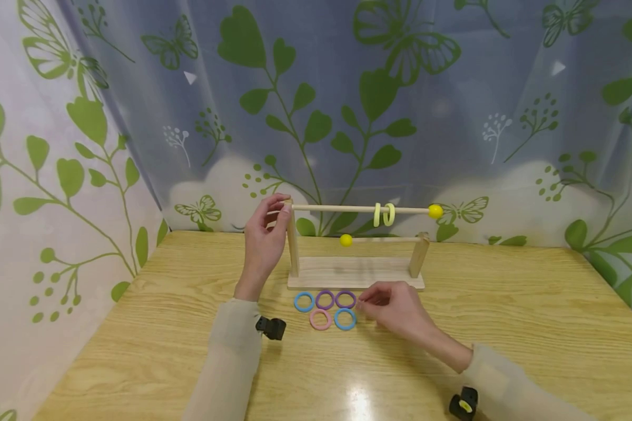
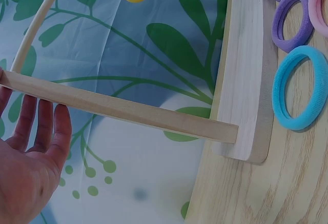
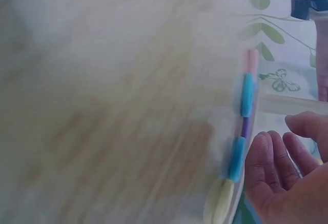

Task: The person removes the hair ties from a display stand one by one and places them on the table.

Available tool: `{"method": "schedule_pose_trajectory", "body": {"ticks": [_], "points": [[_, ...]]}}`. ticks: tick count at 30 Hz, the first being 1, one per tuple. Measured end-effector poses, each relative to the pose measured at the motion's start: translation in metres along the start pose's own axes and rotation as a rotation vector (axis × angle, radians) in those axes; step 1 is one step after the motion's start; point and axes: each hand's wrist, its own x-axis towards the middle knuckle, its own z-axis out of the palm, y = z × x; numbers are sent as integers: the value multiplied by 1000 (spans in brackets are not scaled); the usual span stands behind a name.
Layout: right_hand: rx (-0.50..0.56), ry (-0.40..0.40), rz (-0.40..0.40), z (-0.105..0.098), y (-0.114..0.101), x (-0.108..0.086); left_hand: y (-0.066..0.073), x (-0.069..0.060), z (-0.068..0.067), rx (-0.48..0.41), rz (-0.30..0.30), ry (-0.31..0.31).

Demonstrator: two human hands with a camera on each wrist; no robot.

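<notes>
A wooden stand (image 1: 355, 282) has a tall left post (image 2: 128, 106) and a shorter right post (image 1: 419, 257). My left hand (image 1: 265, 237) holds the tall post near its top, with several fingers (image 2: 61, 126) against the wood. Two pale yellow hair ties (image 1: 388, 215) hang on the upper rod (image 1: 337, 208). In front of the base lie blue (image 1: 345, 319), purple (image 1: 325, 300) and pink (image 1: 320, 320) hair ties. Beside them hovers my right hand (image 1: 400, 310), fingers loosely bent, holding nothing visible. A pale yellow hair tie (image 3: 221, 203) shows near this hand in the right wrist view.
Yellow balls cap the free ends of the upper rod (image 1: 435, 211) and the lower rod (image 1: 346, 240). Behind the wooden table (image 1: 189, 263) hangs a curtain (image 1: 316, 105) with leaves and butterflies. Each wrist wears a small black camera (image 1: 271, 328).
</notes>
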Motion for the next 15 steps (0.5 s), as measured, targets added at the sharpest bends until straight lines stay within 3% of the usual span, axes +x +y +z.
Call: {"method": "schedule_pose_trajectory", "body": {"ticks": [9,15], "points": [[-16,85,-73,-15,-6,3,2,-1,0,4,8,-1],[55,142,-54,-30,-11,3,2,-2,0,-1,7,-1]]}}
